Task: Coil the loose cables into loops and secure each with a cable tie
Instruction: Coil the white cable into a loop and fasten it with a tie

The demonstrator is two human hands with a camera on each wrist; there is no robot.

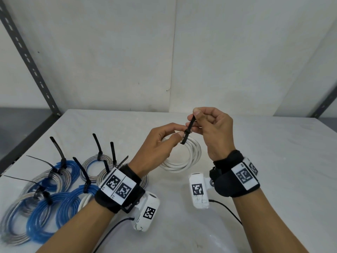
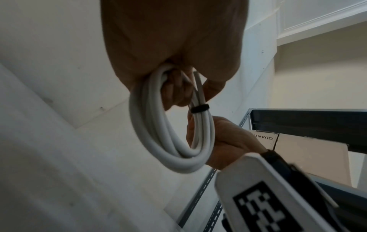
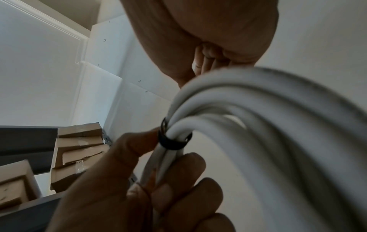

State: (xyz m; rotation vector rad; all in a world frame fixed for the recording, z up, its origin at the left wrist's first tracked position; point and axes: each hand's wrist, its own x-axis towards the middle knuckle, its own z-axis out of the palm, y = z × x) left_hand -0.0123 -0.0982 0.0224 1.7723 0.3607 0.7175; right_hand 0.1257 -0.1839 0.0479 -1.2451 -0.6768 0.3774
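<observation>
A smooth, round white cable coil (image 1: 184, 157) of several thick glossy loops hangs in the air above the white table (image 1: 273, 170), between both hands. A flat black plastic cable tie (image 1: 187, 131) wraps one side of the bundle, its band drawn snug around the strands in the wrist views. The left hand (image 1: 158, 148) curls its fingers round the coil just beside the tie's head. The right hand (image 1: 215, 134) pinches the tie's upright tail between thumb and forefinger. At the left lie tied blue and clear translucent coils (image 1: 54, 190), ribbed black tie tails sticking up.
</observation>
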